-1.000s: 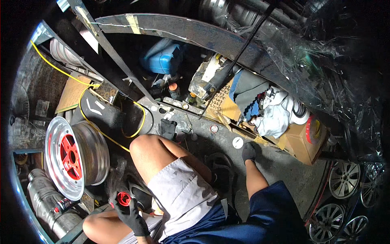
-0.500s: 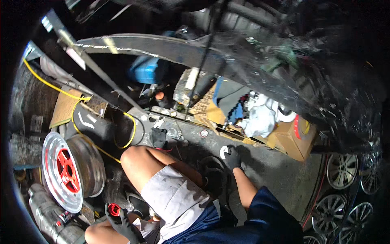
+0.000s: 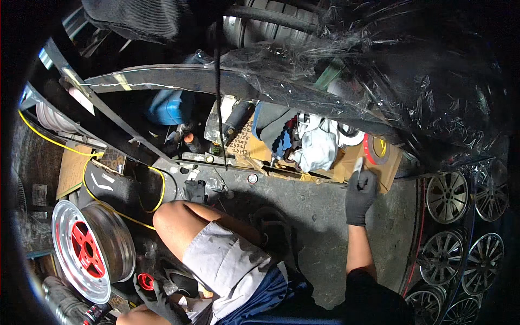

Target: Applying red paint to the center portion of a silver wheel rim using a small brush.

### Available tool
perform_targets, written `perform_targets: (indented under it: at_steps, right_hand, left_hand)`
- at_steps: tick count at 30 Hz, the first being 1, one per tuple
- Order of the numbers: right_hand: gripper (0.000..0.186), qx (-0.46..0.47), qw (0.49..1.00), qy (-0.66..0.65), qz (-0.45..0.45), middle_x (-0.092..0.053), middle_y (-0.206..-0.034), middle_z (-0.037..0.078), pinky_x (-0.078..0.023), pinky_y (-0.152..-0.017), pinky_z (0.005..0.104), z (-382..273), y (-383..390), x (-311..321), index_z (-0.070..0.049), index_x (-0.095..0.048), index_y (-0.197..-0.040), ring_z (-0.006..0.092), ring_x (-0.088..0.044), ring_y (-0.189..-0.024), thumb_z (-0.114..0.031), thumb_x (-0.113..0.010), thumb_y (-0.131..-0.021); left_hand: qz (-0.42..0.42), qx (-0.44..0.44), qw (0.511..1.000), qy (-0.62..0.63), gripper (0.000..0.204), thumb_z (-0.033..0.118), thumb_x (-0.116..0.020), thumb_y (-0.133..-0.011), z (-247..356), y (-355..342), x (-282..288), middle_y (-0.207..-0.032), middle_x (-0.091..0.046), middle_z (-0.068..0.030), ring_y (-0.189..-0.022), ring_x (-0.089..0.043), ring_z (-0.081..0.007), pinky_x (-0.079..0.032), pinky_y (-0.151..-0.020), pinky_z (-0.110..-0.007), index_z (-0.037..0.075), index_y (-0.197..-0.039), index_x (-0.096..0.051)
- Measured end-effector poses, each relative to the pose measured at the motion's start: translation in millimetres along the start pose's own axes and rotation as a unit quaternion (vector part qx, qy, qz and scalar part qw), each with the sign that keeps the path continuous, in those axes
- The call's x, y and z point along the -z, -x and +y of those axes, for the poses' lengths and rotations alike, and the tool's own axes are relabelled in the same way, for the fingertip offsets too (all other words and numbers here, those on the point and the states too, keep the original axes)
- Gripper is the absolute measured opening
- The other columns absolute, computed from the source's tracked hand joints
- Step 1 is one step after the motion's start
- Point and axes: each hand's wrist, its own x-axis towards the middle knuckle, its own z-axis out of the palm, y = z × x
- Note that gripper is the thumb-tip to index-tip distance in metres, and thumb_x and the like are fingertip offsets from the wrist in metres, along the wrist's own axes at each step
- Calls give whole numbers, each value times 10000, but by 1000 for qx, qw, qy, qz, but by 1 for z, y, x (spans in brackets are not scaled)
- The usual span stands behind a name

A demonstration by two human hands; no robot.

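My left hand [image 3: 157, 302], in a dark glove, is curled round a small round red piece [image 3: 145, 281] with a dark middle, low at the left beside a wheel rim [image 3: 81, 252]. That rim stands upright, with a polished lip and a red spoked centre. My right arm reaches out, and my gloved right hand [image 3: 361, 199] grips a thin white piece [image 3: 358, 164], seen nearly edge-on; its kind I cannot make out. This hand is over the near side of a cardboard box [image 3: 341, 168], just below a red tape roll [image 3: 372, 149].
White cloths [image 3: 317, 146] fill the box. A blue container [image 3: 167, 108] and clutter lie behind a dark curved beam [image 3: 179, 76]. A yellow hose [image 3: 89, 179] runs along the left. Several alloy wheels [image 3: 447, 197] stack up at the right. A dark glove [image 3: 195, 190] lies by my knee.
My right hand has moved right and away from me, from above the floor to the box, still with the white piece. The left hand keeps the red piece. The view has shifted slightly.
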Motion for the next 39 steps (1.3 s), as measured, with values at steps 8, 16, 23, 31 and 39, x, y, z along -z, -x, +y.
perform_targets:
  at_steps: [8, 16, 23, 31, 39]
  right_hand:
    - [280, 113, 978, 177, -7, -631, -1089, 189, -485, -902, 451, 29, -83, 41, -43, -653, -1175, 376, -599, -1045, -144, -681, -915]
    - [422, -103, 973, -169, -115, -669, -1162, 168, -476, -965, 410, -42, 3, 14, 10, -619, -1272, 313, -633, -1080, -329, -544, -1033]
    - [558, -411, 711, -558, -124, -633, -901, 57, -505, -733, 362, -87, 38, -46, -54, -635, -1017, 190, -597, -814, -566, -413, -1049]
    - [369, -297, 862, -284, -297, -594, -777, -13, -441, -588, 282, -67, 90, -97, -80, -664, -995, 133, -557, -681, -393, -484, -1072]
    - [294, -87, 832, -147, -528, -724, -1041, 196, -525, -885, 392, 12, 191, -223, -39, -701, -1120, 353, -689, -1040, -261, -557, -991]
  left_hand:
    - [-5, -25, 1000, 9, 596, 74, -692, -912, -15, -4, 2, -1335, -548, -142, -1076, -559, -243, -486, -848, -329, 34, -1451, -440]
    - [26, -53, 998, -4, 580, 82, -682, -907, -32, -8, 21, -1366, -538, -141, -1172, -531, -250, -451, -957, -339, -4, -1434, -457]
    - [57, -84, 995, -24, 570, 90, -674, -902, -47, -17, 44, -1393, -529, -141, -1256, -506, -257, -420, -1052, -348, -37, -1419, -472]
    - [69, -96, 992, -49, 576, 97, -679, -893, -36, -3, 32, -1410, -524, -131, -1267, -497, -250, -419, -1061, -332, -30, -1419, -479]
    - [33, -119, 985, -124, 562, 121, -642, -956, -52, -5, 44, -1399, -509, -98, -1175, -527, -188, -475, -956, -295, -8, -1463, -438]
